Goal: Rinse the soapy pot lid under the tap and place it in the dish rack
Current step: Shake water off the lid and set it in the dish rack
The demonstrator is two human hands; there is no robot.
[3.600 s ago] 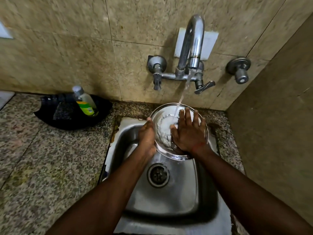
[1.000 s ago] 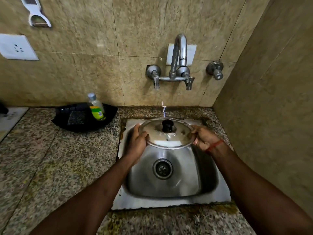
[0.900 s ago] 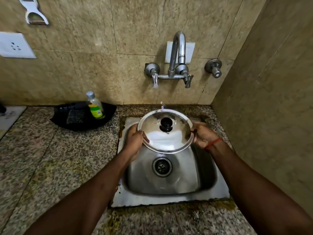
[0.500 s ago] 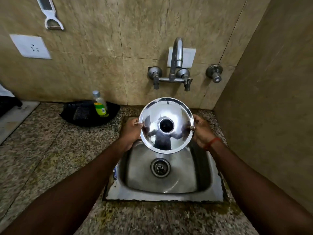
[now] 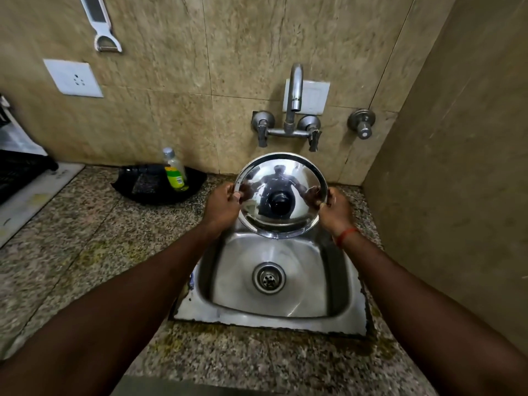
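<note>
A shiny steel pot lid (image 5: 288, 178) with a black knob in its middle is held upright above the back of the sink (image 5: 274, 318), its knob side facing me. No foam shows on it. My left hand (image 5: 221, 207) grips its left rim and my right hand (image 5: 335, 208) grips its right rim. The tap (image 5: 294, 92) on the wall above has no water running from it. At the far left edge, a black dish rack (image 5: 17, 172) stands on a white tray, partly cut off by the frame.
A black tray (image 5: 148, 187) with a green-labelled soap bottle (image 5: 174, 172) sits on the granite counter left of the sink. A wall runs close along the right side. A peeler (image 5: 100, 24) and a socket (image 5: 73, 78) are on the back wall.
The water has stopped. The lid, rinsed flat under the tap earlier, has been lifted and tilted upright to face me, both hands still on its rim. The view has pulled back.
</note>
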